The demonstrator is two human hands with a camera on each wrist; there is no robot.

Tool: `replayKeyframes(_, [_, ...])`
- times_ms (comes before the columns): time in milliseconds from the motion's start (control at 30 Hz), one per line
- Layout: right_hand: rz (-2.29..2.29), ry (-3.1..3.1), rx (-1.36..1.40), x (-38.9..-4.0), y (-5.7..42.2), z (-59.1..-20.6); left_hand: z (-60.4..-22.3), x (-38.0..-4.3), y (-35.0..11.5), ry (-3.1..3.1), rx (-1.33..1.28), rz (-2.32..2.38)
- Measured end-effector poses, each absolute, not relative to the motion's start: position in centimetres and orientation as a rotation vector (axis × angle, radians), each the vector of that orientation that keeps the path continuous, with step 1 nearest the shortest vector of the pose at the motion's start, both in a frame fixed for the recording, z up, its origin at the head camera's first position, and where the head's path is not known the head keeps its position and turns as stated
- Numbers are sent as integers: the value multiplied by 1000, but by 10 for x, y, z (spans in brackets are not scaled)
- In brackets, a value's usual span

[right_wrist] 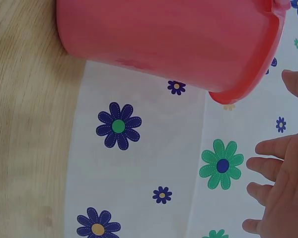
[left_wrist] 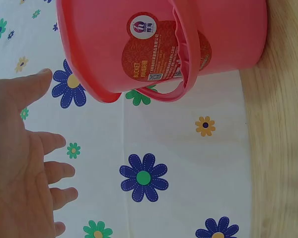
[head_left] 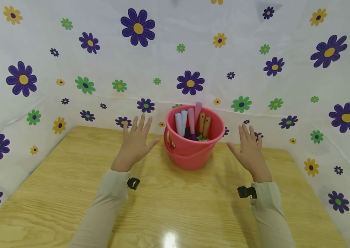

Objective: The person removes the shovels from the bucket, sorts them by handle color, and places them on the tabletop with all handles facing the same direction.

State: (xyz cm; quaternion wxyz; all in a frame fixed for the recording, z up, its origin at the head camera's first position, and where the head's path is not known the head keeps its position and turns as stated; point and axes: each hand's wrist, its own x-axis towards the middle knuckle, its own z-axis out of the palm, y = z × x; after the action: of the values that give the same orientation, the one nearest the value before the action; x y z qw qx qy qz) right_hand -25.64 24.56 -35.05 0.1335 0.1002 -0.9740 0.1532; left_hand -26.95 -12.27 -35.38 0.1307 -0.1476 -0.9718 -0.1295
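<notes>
A pink plastic bucket (head_left: 190, 151) stands upright near the back of the wooden table. Several handles poke up inside it: light blue handles (head_left: 179, 124), purple handles (head_left: 191, 120) and brown wooden handles (head_left: 206, 126); what they belong to is mostly hidden by the bucket wall. My left hand (head_left: 135, 144) is raised to the left of the bucket, fingers spread, apart from it. On the other side my right hand (head_left: 250, 153) is held up likewise, also apart from the bucket. In the left wrist view the bucket's red label (left_wrist: 164, 49) and its hanging handle (left_wrist: 188, 44) show.
The wooden table (head_left: 175, 203) reaches back to a white flower-patterned cloth (head_left: 159, 62) that hangs behind and along both sides. A dark strap device (head_left: 133, 183) sits at the left wrist, another dark device (head_left: 246, 192) at the right wrist.
</notes>
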Motion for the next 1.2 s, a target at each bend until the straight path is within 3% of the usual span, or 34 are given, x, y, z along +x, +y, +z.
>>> replayKeyframes(1200, [377, -2931, 367, -318, 217, -328, -331, -337, -85, -2903, -494, -294])
